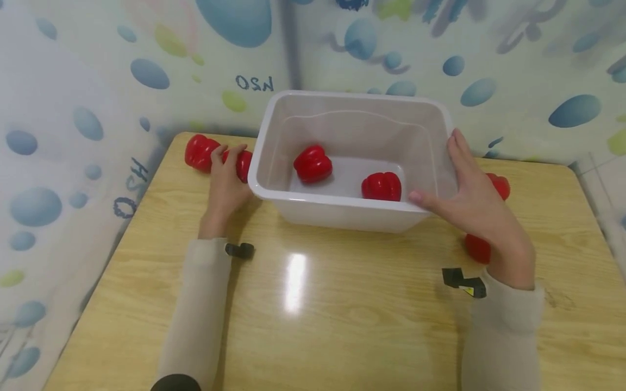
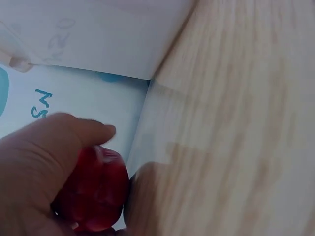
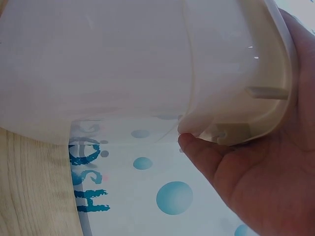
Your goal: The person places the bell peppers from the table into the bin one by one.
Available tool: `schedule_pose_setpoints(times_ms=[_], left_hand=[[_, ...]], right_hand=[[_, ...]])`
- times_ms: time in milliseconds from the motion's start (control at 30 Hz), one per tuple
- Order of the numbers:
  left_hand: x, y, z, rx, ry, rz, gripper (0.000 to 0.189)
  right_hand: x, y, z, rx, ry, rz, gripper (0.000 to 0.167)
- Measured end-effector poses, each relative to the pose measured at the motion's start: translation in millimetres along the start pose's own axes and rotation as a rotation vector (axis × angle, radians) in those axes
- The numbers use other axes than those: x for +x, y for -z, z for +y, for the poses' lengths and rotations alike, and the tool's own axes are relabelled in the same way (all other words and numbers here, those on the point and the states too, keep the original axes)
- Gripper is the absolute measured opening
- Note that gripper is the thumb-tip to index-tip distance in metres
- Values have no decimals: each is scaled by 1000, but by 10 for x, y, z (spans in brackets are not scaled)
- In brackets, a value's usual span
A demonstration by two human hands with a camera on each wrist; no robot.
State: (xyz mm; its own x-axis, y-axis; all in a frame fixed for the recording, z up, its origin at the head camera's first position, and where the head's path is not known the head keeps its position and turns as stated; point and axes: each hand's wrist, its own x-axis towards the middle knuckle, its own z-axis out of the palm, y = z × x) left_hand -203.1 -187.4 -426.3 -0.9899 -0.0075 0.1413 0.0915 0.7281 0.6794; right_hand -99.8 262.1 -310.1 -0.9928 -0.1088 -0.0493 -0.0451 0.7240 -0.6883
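A white plastic tub (image 1: 342,214) is at the far side of the table, with two red bell peppers inside, one toward the left (image 1: 313,164) and one nearer the front right (image 1: 382,186). Just left of the tub, my left hand (image 1: 227,187) grips another red bell pepper (image 2: 96,191), its thumb and fingers around the sides. My right hand (image 1: 476,203) holds the tub's right end by the rim, thumb over the front corner; the right wrist view shows the hand (image 3: 266,182) against the tub's outer wall (image 3: 123,64).
One more red bell pepper (image 1: 199,153) lies at the table's back left. To the right, partly behind the right hand and wrist, are a red pepper (image 1: 500,185) and a red piece (image 1: 477,248). A patterned wall (image 1: 313,60) rises behind the wooden table (image 1: 352,304).
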Motion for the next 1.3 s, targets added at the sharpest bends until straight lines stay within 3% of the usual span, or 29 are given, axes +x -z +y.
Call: schedule_pose_setpoints(times_ms=[300, 600, 733, 900, 1200, 1300], left_hand=[[26, 2, -47, -1, 12, -8, 86], [38, 23, 5, -41, -11, 14, 86], [18, 53, 32, -88, -9, 82, 82], [12, 96, 31, -147, -73, 189, 71], [-22, 174, 87, -189, -146, 295, 64], [-38, 215, 111, -247, -168, 329, 62]], right_hand=[[20, 1, 11, 0, 13, 5, 118], [29, 40, 14, 7, 13, 4, 118], [22, 26, 21, 3, -4, -15, 120], [43, 8, 4, 1, 13, -2, 120], [45, 9, -16, -32, -6, -10, 120], [47, 16, -12, -30, 4, -5, 119]])
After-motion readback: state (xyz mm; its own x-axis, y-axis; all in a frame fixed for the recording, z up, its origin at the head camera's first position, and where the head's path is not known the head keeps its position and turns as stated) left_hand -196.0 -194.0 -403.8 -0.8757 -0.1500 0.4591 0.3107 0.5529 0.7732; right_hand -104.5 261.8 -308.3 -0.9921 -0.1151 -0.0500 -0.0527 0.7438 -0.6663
